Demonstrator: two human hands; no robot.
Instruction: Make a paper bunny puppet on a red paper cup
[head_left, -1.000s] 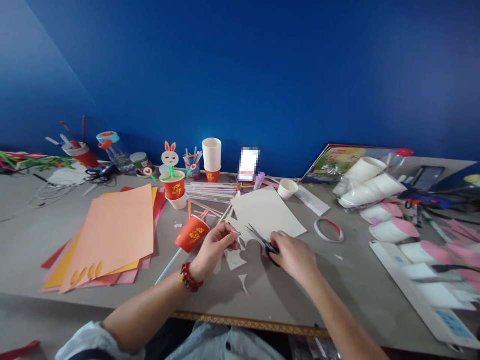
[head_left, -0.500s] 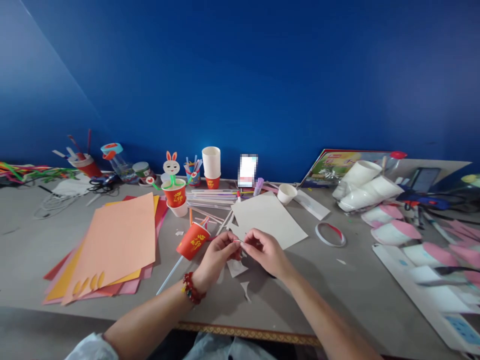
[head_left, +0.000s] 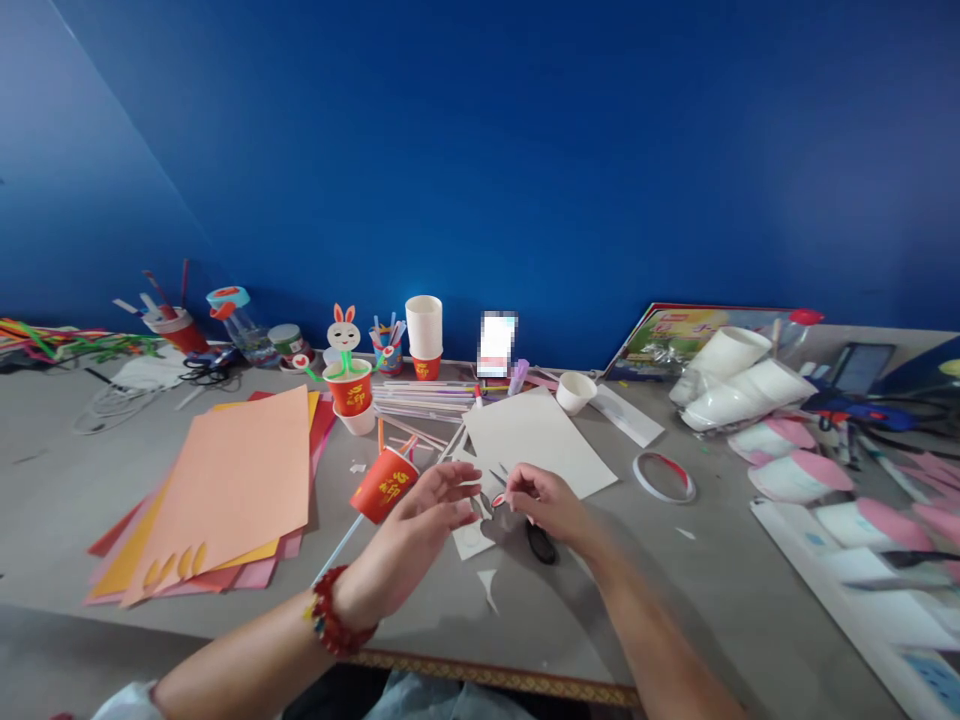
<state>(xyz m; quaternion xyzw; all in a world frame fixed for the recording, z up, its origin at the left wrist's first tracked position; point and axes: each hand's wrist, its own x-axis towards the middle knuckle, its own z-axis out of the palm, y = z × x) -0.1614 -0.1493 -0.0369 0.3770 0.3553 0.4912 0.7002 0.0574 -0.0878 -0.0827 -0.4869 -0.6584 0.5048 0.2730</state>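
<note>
My left hand point(head_left: 442, 500) is open, its fingers apart and holding nothing, just right of a red paper cup point(head_left: 385, 484) that lies tipped with a straw under it. My right hand point(head_left: 546, 503) is closed in a pinch on a small paper cutout point(head_left: 498, 499), white with a red middle. Under my right hand lie black-handled scissors point(head_left: 541, 546), partly hidden. White paper scraps point(head_left: 474, 543) lie below and between the hands. Behind them is a large white sheet of paper point(head_left: 536, 430).
Coloured paper sheets point(head_left: 232, 470) are stacked at left. A rabbit-faced cup figure point(head_left: 349, 385) and stacked white cups point(head_left: 424, 322) stand at the back. A tape ring point(head_left: 664, 478) lies right, near bagged white cups point(head_left: 739, 385) and pink-and-white cups point(head_left: 795, 468).
My left hand has let go of the small cutout, opened and drawn back to the left. My right hand keeps it, shifted slightly right, and the scissors have come into view.
</note>
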